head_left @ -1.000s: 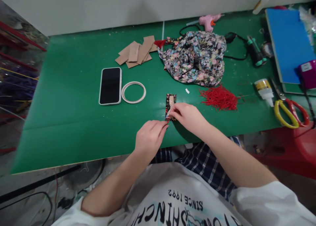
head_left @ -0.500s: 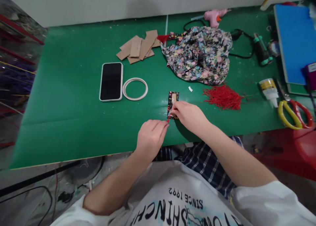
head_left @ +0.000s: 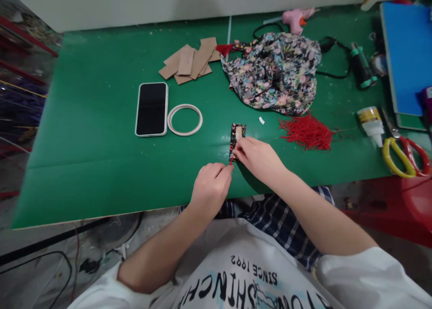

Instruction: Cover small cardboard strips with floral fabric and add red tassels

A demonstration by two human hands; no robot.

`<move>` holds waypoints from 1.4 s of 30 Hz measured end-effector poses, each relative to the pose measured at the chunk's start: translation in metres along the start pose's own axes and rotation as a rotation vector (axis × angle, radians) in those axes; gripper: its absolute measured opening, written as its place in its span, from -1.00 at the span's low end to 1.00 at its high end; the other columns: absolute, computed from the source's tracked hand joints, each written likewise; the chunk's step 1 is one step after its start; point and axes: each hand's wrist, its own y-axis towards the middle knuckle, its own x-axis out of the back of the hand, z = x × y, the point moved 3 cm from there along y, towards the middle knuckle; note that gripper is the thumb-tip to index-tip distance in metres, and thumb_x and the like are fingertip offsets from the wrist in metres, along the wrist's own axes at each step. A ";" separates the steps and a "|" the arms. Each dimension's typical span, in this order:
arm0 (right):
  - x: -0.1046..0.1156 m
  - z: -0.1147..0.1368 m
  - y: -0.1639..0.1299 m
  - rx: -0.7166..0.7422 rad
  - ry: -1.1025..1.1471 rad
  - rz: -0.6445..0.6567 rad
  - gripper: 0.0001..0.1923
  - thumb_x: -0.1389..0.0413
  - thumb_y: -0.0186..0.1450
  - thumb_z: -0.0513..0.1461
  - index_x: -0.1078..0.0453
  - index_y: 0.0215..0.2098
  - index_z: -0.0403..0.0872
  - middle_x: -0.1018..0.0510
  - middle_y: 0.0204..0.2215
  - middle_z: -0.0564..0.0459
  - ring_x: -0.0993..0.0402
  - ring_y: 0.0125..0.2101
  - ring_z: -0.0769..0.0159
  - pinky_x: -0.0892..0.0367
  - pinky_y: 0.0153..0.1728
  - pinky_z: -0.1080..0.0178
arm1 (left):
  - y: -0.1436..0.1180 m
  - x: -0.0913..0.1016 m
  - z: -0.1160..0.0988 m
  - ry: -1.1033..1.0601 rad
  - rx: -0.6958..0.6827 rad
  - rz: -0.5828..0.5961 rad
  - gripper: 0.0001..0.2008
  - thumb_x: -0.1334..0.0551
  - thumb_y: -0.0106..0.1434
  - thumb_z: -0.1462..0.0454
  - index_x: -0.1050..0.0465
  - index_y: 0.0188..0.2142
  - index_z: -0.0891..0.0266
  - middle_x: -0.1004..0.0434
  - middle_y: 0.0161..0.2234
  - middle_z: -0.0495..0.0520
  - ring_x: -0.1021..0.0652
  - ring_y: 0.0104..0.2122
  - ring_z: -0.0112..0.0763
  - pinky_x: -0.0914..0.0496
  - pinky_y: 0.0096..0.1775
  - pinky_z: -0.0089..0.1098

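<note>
A small dark floral fabric strip (head_left: 233,136) lies upright in my view near the table's front edge, with a piece of brown card (head_left: 239,132) on it. My right hand (head_left: 258,155) is closed in a pinch over the strip's lower part, fingertips on a short red thread (head_left: 231,162). Just below, my left hand (head_left: 212,186) pinches the lower end of that thread. The fingertips of both hands nearly meet, and much of the thread is hidden between them. To the right lies a bundle of red threads (head_left: 307,132).
Around the green table (head_left: 101,174) lie a phone (head_left: 151,109), a tape roll (head_left: 170,125), cardboard strips (head_left: 185,61), crumpled floral fabric (head_left: 273,73), a pink glue gun (head_left: 294,21), a glue bottle (head_left: 371,123), scissors (head_left: 398,158) and a blue board (head_left: 408,57).
My left hand has shifted slightly right and its fingers have come closer to my right hand. The view has tilted a little; the fabric strip stays in place.
</note>
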 end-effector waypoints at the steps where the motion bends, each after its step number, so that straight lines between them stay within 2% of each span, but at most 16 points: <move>1: 0.000 0.000 0.000 0.002 0.003 -0.001 -0.85 0.05 0.29 -0.26 -0.33 -0.32 -0.15 -0.49 -0.34 -0.05 -0.42 -0.36 0.32 -0.26 -0.40 0.31 | 0.000 0.000 0.000 -0.006 -0.001 -0.001 -0.85 -0.10 0.25 0.36 -0.43 -0.24 0.31 -0.48 -0.38 0.09 -0.44 -0.36 -0.38 -0.35 -0.29 -0.35; 10: -0.003 0.000 -0.001 0.019 0.003 -0.047 -0.85 0.05 0.29 -0.27 -0.33 -0.34 -0.15 -0.48 -0.38 -0.03 -0.41 -0.39 0.34 -0.24 -0.42 0.31 | 0.001 -0.004 -0.003 -0.034 -0.032 -0.002 -0.84 -0.11 0.24 0.38 -0.45 -0.24 0.34 -0.46 -0.43 0.08 -0.41 -0.40 -0.38 -0.35 -0.33 -0.35; 17: -0.005 0.000 -0.003 0.036 -0.005 -0.080 -0.83 0.06 0.29 -0.26 -0.33 -0.34 -0.16 -0.47 -0.40 -0.03 -0.39 -0.40 0.33 -0.26 -0.40 0.31 | 0.003 -0.007 -0.003 -0.019 -0.014 0.016 -0.74 -0.06 0.27 0.37 -0.40 -0.10 0.37 -0.43 -0.44 0.08 -0.41 -0.40 -0.38 -0.34 -0.34 -0.36; 26: -0.004 0.001 -0.004 0.061 -0.010 -0.100 -0.81 0.09 0.30 -0.28 -0.33 -0.36 -0.16 -0.46 -0.40 -0.06 -0.39 -0.39 0.33 -0.31 -0.35 0.28 | 0.009 -0.009 -0.005 0.045 0.002 0.081 -0.69 0.02 0.30 0.35 -0.36 -0.05 0.40 -0.38 -0.48 0.07 -0.39 -0.44 -0.38 -0.32 -0.37 -0.36; 42: -0.003 -0.004 -0.014 0.073 0.061 -0.137 -0.79 0.08 0.31 -0.25 -0.36 -0.34 -0.15 -0.43 -0.41 -0.03 -0.37 -0.36 0.31 -0.28 -0.30 0.28 | 0.016 -0.009 -0.005 0.067 0.026 0.092 -0.72 -0.04 0.26 0.36 -0.39 -0.08 0.39 -0.39 -0.50 0.07 -0.40 -0.46 -0.36 -0.33 -0.40 -0.36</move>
